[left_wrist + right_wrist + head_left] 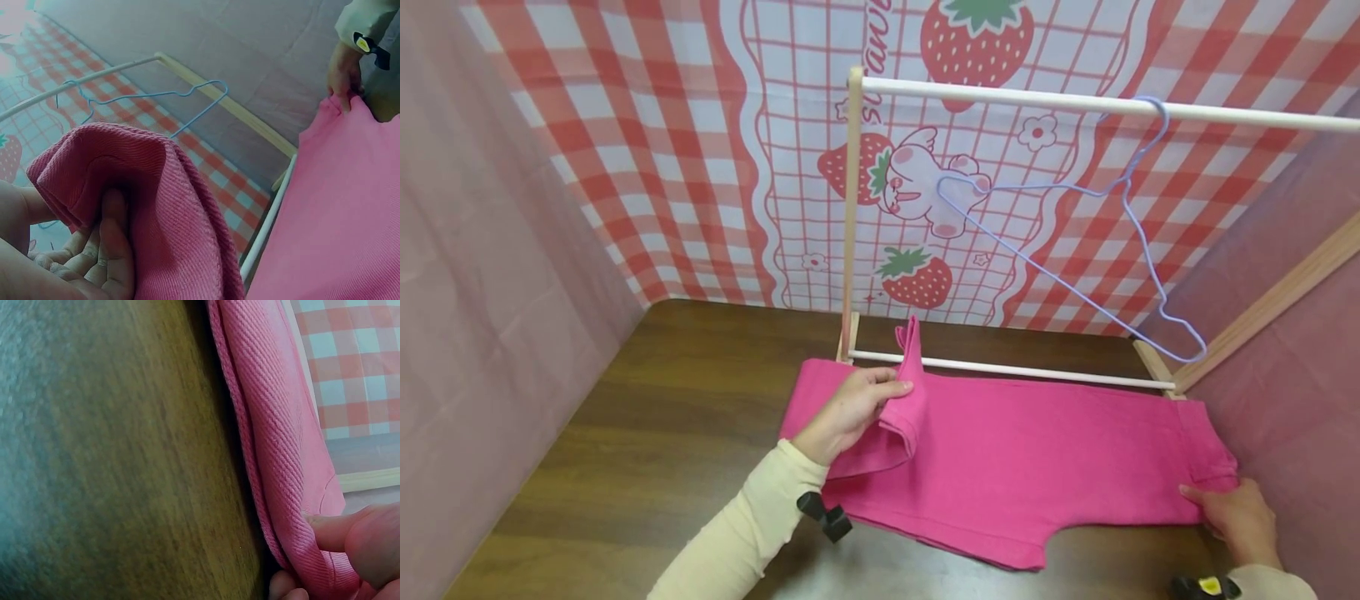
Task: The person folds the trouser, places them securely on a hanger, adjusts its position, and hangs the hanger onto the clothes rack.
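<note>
Pink trousers (1000, 450), folded lengthwise, lie across the wooden table with their crotch point toward the near edge. My left hand (857, 408) grips the leg end and holds it raised, folded back over the leg. In the left wrist view, the fingers of the left hand (103, 256) reach into the fold of the raised hem (181, 206). At the right end, my right hand (1240, 517) pinches the near corner of the waist. Its thumb (337, 532) lies on top of the cloth in the right wrist view, with fingertips below the edge.
Behind the trousers stands a rack with a white top rail (1000, 93), a wooden post (852, 208) and a low white bar (1037, 369). A light-blue wire hanger (1045, 268) hangs from the rail. Checked strawberry cloth (685, 167) covers the back; pink cloth (497, 250) encloses both sides.
</note>
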`<action>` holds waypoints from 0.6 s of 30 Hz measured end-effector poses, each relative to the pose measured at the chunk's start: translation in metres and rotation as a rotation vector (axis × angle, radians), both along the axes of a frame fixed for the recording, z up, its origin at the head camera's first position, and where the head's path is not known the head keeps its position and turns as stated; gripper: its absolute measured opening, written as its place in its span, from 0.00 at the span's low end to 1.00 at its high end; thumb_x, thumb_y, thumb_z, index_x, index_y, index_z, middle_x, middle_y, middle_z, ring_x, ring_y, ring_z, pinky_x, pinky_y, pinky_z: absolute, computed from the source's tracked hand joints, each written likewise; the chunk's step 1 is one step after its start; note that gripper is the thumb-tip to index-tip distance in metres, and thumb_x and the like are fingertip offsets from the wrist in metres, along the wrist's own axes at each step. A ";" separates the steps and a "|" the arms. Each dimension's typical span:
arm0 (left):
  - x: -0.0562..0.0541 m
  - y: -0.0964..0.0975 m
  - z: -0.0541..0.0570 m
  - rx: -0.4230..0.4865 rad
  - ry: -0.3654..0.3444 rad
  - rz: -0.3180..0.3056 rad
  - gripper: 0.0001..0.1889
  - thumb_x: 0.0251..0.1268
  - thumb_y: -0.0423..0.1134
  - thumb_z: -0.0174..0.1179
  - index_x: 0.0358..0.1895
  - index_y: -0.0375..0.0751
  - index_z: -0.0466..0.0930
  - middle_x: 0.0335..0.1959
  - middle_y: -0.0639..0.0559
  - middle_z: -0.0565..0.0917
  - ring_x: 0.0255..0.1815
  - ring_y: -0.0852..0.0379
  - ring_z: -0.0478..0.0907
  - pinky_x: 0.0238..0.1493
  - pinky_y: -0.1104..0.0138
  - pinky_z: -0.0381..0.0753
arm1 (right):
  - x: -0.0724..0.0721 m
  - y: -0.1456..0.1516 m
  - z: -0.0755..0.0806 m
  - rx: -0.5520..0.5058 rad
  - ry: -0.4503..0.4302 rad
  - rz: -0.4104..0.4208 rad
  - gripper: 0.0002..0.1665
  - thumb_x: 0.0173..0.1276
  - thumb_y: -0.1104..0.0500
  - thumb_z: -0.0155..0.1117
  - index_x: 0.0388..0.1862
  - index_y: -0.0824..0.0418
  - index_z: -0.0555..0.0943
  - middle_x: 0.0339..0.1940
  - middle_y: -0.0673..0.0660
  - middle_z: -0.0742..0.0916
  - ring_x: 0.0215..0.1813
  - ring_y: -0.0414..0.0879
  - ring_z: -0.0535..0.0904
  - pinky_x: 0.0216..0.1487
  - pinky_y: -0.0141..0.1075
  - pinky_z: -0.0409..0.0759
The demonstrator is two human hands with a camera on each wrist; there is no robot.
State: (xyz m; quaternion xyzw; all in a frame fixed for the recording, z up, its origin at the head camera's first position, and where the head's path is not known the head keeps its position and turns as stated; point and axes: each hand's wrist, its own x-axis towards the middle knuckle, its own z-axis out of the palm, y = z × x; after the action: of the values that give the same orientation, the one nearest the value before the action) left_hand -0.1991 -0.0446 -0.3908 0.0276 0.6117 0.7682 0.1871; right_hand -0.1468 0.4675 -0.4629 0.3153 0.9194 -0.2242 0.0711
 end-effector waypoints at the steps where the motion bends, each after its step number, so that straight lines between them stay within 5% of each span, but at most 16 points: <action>1: 0.000 0.000 -0.001 0.003 -0.002 -0.002 0.19 0.68 0.30 0.55 0.57 0.21 0.72 0.34 0.52 0.82 0.33 0.66 0.79 0.39 0.74 0.81 | 0.000 0.000 0.000 0.002 -0.002 0.001 0.48 0.62 0.45 0.66 0.54 0.87 0.58 0.47 0.86 0.71 0.50 0.79 0.69 0.54 0.63 0.72; 9: 0.000 -0.001 -0.006 -0.014 -0.002 -0.020 0.16 0.68 0.32 0.55 0.54 0.22 0.73 0.34 0.51 0.81 0.33 0.65 0.79 0.37 0.74 0.80 | 0.001 -0.001 -0.001 -0.005 0.032 0.004 0.46 0.61 0.45 0.68 0.50 0.86 0.60 0.37 0.81 0.76 0.41 0.73 0.75 0.46 0.59 0.75; 18: 0.000 0.000 -0.006 -0.002 -0.027 -0.086 0.06 0.71 0.35 0.53 0.38 0.35 0.73 0.25 0.55 0.78 0.24 0.67 0.76 0.27 0.76 0.76 | 0.001 0.002 0.000 -0.011 0.021 0.019 0.47 0.63 0.43 0.65 0.51 0.87 0.60 0.38 0.82 0.76 0.42 0.74 0.75 0.47 0.60 0.74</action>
State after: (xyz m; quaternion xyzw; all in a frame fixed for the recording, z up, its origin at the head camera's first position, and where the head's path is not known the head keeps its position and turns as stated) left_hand -0.1988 -0.0448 -0.3964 0.0430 0.6081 0.7591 0.2282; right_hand -0.1454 0.4694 -0.4633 0.3037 0.9219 -0.2316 0.0654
